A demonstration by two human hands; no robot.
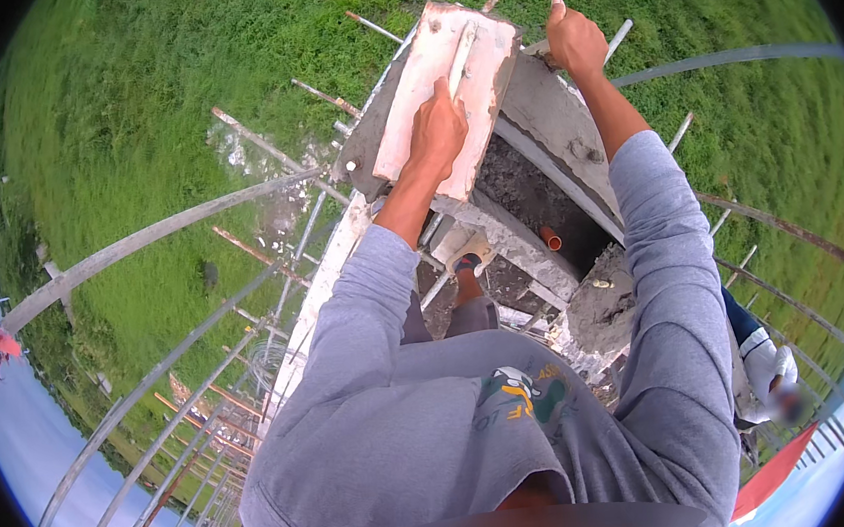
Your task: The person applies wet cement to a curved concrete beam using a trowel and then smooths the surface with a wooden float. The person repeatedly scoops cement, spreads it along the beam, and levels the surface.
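My left hand [436,128] grips the handle of a flat wooden plastering float [447,91] that lies pressed on a grey concrete surface [549,112]. My right hand [574,41] is closed around a thin steel bar [620,37] at the far end of that concrete. Both arms wear grey sleeves. My foot [468,264] stands below on a plank.
Several steel reinforcing bars [272,151] stick out around the concrete. Curved metal poles [139,243] run at the left and right. An orange pipe end [551,242] shows in the dark gap below. Grass lies far beneath. Another person [768,374] is at the lower right.
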